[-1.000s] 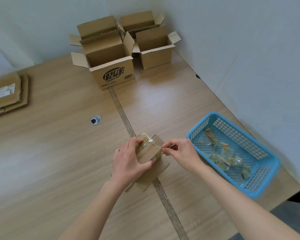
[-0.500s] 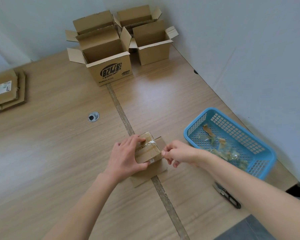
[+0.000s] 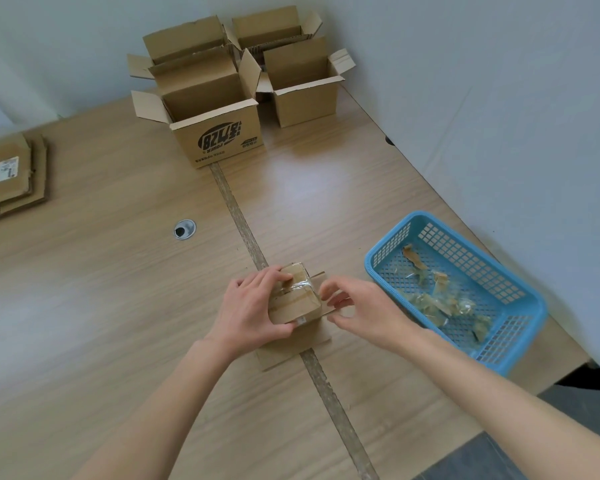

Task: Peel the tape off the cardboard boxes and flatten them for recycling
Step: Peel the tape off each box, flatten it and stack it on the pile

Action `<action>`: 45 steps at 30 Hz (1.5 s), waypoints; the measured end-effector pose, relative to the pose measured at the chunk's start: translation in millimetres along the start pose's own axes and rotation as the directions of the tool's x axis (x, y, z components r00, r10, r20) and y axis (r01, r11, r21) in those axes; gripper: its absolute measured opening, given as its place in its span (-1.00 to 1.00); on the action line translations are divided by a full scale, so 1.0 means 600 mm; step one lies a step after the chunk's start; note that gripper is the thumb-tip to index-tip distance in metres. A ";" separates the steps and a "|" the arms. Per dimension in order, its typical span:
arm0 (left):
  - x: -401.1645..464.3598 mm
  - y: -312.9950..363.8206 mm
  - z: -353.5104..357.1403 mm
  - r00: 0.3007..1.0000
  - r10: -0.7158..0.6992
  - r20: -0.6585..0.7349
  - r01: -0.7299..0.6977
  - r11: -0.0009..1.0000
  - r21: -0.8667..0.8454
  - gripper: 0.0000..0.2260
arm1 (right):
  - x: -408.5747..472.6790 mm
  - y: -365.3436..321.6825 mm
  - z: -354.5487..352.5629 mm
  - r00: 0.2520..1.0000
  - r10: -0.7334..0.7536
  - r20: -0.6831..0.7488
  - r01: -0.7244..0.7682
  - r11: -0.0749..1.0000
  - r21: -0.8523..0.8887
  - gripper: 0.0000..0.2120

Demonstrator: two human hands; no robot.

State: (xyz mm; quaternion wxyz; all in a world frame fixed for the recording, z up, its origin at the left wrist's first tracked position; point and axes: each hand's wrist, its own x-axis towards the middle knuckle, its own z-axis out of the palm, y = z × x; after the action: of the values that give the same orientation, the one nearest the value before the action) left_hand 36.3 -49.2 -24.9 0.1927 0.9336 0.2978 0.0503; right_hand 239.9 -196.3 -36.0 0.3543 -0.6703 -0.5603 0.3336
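Desk (image 3: 101,306) carries, largest first, open boxes (image 3: 219,109) at the far corner, the front one printed with a bold logo I cannot read, flattened cardboard (image 3: 11,174) stacked far left, and a blue basket (image 3: 520,327) at right, likely for peeled tape scraps. Small box (image 3: 293,299) sits at centre on its spread flaps; left hand (image 3: 250,310) grips it, probably to steady it, while right hand (image 3: 361,306), fingers curled, works at the clear tape (image 3: 297,285), though any actual pinch can't be made out.
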 end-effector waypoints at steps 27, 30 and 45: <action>-0.001 -0.002 0.003 1.000 -0.011 -0.008 0.012 1.000 0.008 -0.30 | -0.010 -0.021 0.065 0.834 0.417 -0.361 -0.386 0.909 0.156 -0.88; -0.001 0.001 0.004 1.000 -0.009 -0.010 0.009 1.000 0.012 -0.30 | -0.012 -0.023 0.060 0.836 0.461 -0.298 -0.415 0.886 0.206 -0.88; -0.001 0.003 0.003 1.000 0.015 0.003 -0.015 0.998 0.068 -0.29 | 0.014 -0.046 -0.009 0.911 0.412 0.012 -0.379 0.826 0.417 -0.83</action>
State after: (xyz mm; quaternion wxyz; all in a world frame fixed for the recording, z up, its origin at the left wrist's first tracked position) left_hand 37.0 -51.6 -25.9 0.1610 0.9419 0.2919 0.0403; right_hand 231.7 -185.2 -10.2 0.4319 -0.6945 -0.3122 0.4833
